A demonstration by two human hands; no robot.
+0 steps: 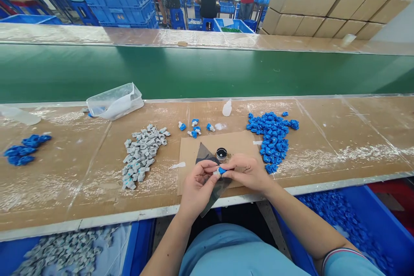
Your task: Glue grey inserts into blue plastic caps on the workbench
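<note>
My left hand (201, 185) pinches the grey end of a small part, and my right hand (247, 172) pinches its blue piece (221, 170); the hands meet at this part. Just beyond them a small round black container (221, 154) stands on a cardboard sheet (188, 155), beside a dark triangular sheet (203, 152). A pile of grey pieces (142, 153) lies to the left. Blue pieces (273, 133) are heaped to the right. Several joined blue and grey parts (195, 131) lie behind the cardboard, near a white bottle (227, 108).
A clear plastic tray (115, 101) stands at the back left, with more blue pieces (24, 150) at far left. A green belt (194, 73) runs beyond the table. Bins of grey pieces (69, 250) and blue pieces (346, 224) are below the front edge. People work in the background.
</note>
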